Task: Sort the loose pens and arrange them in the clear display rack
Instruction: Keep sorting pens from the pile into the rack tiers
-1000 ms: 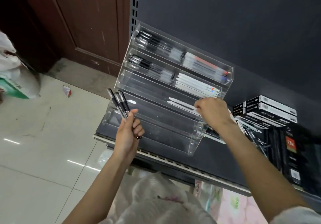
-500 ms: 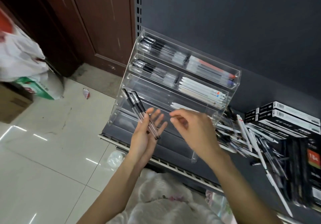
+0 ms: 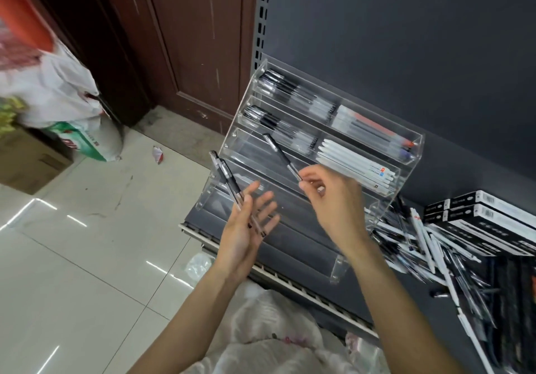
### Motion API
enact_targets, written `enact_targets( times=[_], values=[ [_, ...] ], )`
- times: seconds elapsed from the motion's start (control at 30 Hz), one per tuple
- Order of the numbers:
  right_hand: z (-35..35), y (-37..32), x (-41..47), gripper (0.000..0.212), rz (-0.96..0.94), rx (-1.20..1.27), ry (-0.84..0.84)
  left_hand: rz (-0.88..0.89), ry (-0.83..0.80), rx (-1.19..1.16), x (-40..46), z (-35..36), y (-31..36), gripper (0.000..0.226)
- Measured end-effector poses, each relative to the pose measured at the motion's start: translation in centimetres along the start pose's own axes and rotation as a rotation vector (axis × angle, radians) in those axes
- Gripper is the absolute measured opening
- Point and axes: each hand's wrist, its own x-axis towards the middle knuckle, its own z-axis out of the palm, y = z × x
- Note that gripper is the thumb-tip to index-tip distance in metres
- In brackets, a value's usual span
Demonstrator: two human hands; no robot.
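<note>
A clear tiered display rack (image 3: 412,167) stands on the dark shelf, its upper tiers filled with black pens and white pens, its lower tiers bare. My left hand (image 3: 246,228) lies palm-up in front of the rack with fingers spread, two black pens (image 3: 227,179) resting across it. My right hand (image 3: 333,199) pinches one black pen (image 3: 280,156) by its end, the pen pointing up-left over the rack's middle tier. A heap of loose pens (image 3: 429,246) lies on the shelf right of the rack.
Black boxes (image 3: 487,214) are stacked at the far right of the shelf (image 3: 290,275). White plastic bags (image 3: 272,333) sit below the shelf edge. A cardboard box (image 3: 29,162) and bags stand on the tiled floor at left, by a brown door (image 3: 188,40).
My right hand has taken one black pen from my left palm and lifted it toward the rack. Two pens remain on the left hand, which stayed about where it was.
</note>
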Motion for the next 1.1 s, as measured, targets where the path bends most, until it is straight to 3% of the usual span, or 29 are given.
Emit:
enact_targets(
  times=[0.17,0.33,0.63,0.73,0.83,1.0,1.1],
  values=[
    [-1.0,-0.1,5.9,0.015,-0.161,-0.302,0.103,0.041,0.066,0.065,0.5,-1.5,1.4,0.026],
    [-0.3,0.0,9.5,0.014,-0.208,-0.506,0.070,0.036,0.052,0.080,1.0,-1.6,1.7,0.025],
    [2.2,0.1,11.3,0.018,-0.265,-0.616,0.085,0.003,0.023,0.051,1.7,-0.9,1.9,0.027],
    [1.9,0.0,10.3,0.021,-0.282,-0.523,0.135,-0.002,0.005,0.085,2.0,-0.5,1.9,0.026],
    [0.8,-1.6,6.9,0.018,-0.236,-0.231,0.149,0.002,-0.024,0.049,2.4,0.2,2.0,0.027],
    [1.9,-3.2,0.5,0.018,-0.051,0.033,-0.209,0.042,-0.074,-0.052,2.6,1.6,1.9,0.030],
    [2.9,-2.9,-0.2,0.017,0.060,0.220,-0.252,0.038,-0.098,-0.109,2.7,2.2,1.7,0.030]
  ],
)
